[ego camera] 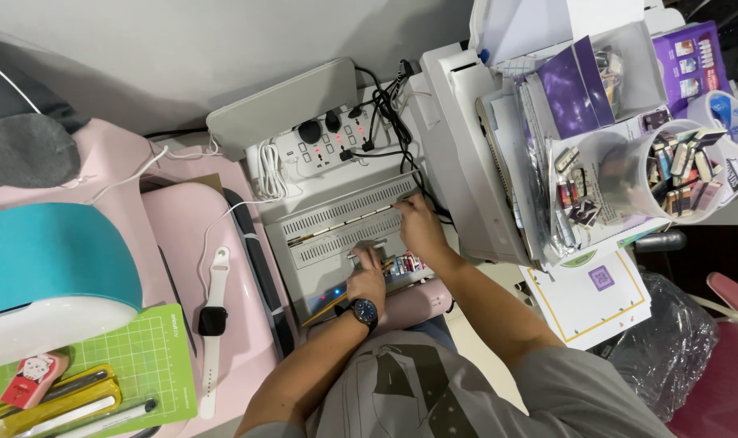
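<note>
A: Machine (336, 231), grey and slotted, is lying at mid desk, just below the power strip (316, 146). Which way is it running?

B: Its long axis is tilting: low at the left, rising toward the upper right. The two slot rows are following that same slant.

A: And the hands?

B: The right hand (418, 227) is resting on the machine's right end, fingers spread flat and gripping nothing I can see. The left hand (367, 276), with a dark watch (364, 311) on its wrist, is pressing at the front edge, fingers curled down. Whether they are pinching anything, I cannot tell.

A: What is sitting beside that hand?

B: A row of small coloured pieces (405, 264), just right of the left hand at the machine's front. They are too small to make out. A yellow strip (327, 308) is poking out under the wrist; most of it is hidden.

A: And farther out?

B: Black cables (389, 113) are running from the strip down past the machine's right end. A white device (466, 154) is standing right of that, with papers (539, 138) and a clear cup (677, 170) of small bits beyond. To the left, a white-strapped watch (213, 316) is lying on a pink surface (182, 227), near a green mat (150, 357). The teal object (53, 255) is getting cut off by the left edge.
</note>
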